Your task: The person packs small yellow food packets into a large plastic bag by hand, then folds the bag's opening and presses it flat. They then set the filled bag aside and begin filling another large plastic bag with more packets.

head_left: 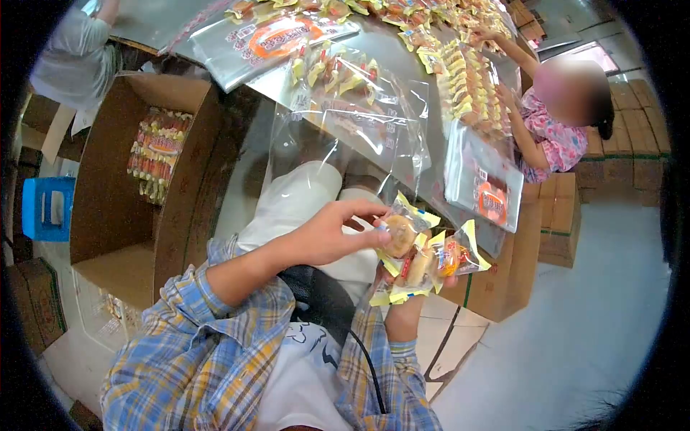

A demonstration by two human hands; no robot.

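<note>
My left hand has its thumb and fingers closed on a small clear-and-yellow wrapped pastry. Beneath it, my right hand cups a bunch of wrapped pastries from below; most of that hand is hidden by the packets. In front of my knees, a large clear plastic bag hangs over the table edge. Several wrapped pastries lie at the bag's far end, seemingly inside it.
Flat printed bags lie stacked on the metal table at left and right. Rows of wrapped pastries sit beside a co-worker. At left, an open carton holds a filled bag, near a blue plastic container.
</note>
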